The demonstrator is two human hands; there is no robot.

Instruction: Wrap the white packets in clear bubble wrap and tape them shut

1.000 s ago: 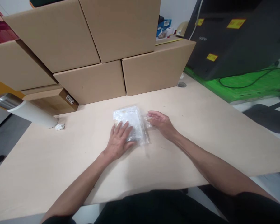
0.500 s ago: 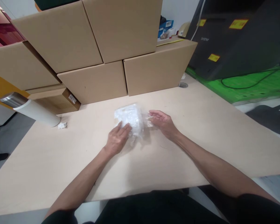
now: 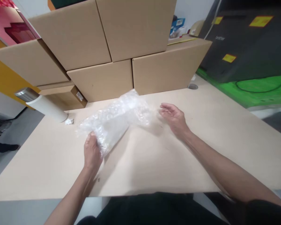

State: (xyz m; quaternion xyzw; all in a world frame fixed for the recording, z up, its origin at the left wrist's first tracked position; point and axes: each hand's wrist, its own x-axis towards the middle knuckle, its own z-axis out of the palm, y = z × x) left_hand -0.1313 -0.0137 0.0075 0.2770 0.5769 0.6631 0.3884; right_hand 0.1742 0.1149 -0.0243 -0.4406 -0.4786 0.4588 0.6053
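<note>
A sheet of clear bubble wrap [image 3: 117,115] lies spread and crumpled over the middle of the table, its left end raised and tilted. My left hand [image 3: 92,151] grips that left end, thumb on top and the other fingers hidden underneath. A smoother, whitish area shows in the middle of the wrap; whether anything lies inside I cannot make out. Just off the wrap's right end, my right hand [image 3: 174,118] hovers over the table with loosely curved fingers, and I see nothing held in it. The wrap's edge there is blurred.
Stacked cardboard boxes [image 3: 100,79] wall off the table's back. At the left stand a white bottle [image 3: 49,107] with a metal cap, a small carton [image 3: 61,98] and a crumpled white scrap [image 3: 69,121]. A large dark Brother machine [image 3: 243,47] is beyond the right edge.
The bubble wrap has gone from a compact bundle to a wide, spread sheet. My left hand has moved left with its end; my right hand has come away from the wrap's right end.
</note>
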